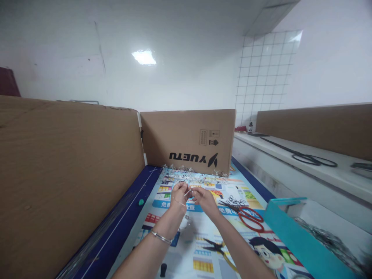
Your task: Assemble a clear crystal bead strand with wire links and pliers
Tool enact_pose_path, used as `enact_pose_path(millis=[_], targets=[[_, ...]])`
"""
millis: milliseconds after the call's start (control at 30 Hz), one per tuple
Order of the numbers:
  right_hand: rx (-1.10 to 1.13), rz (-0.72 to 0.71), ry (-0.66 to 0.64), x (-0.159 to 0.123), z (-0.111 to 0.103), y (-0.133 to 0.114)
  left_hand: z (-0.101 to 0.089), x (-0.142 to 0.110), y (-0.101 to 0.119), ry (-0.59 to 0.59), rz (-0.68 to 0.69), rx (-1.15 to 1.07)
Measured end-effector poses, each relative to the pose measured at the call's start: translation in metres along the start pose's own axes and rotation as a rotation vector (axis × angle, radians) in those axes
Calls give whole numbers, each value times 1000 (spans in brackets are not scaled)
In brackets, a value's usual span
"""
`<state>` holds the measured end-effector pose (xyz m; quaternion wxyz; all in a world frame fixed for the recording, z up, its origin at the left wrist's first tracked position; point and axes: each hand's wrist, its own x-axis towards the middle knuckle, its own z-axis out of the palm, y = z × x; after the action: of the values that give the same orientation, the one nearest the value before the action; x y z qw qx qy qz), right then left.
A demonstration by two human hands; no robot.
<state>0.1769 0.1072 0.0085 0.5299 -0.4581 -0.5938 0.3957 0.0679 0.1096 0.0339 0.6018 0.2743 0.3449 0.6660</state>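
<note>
Near the middle of the printed table sheet [180, 257], my left hand [178, 197] and my right hand [205, 200] are close together with fingertips pinched. Between them runs a thin pale strand [188, 192], and part of it seems to loop over the left wrist. Any small piece at the fingertips is too tiny to make out. Just beyond the hands, many small clear, shiny pieces [186, 175] lie scattered. Red-handled scissors [252, 219] rest right of my right hand, beside several small dark ring-shaped pieces [236, 200]. Yellow-handled pliers [222, 251] lie between my forearms.
Cardboard panels stand at the left [69, 166] and back [188, 135]. A turquoise box [286, 219] holding thin metallic items is at right. Black scissors [312, 158] lie on the white ledge [279, 155]. A small green lump [141, 202] sits on the blue edge.
</note>
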Motion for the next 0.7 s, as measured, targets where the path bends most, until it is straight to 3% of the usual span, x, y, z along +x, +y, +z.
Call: enact_pose_path(millis=[167,367,500,700], targets=[[-21,54,-112,-13,4,-7,-2,1,-10,-8,49,139],[-79,207,-59,-16,-7,-12,8,-16,-4,-120,257,300],[-89,334,-78,-17,-30,-14,16,-29,14,-356,340,450],[-74,446,-164,-24,-64,-22,20,-46,42,-772,291,658]])
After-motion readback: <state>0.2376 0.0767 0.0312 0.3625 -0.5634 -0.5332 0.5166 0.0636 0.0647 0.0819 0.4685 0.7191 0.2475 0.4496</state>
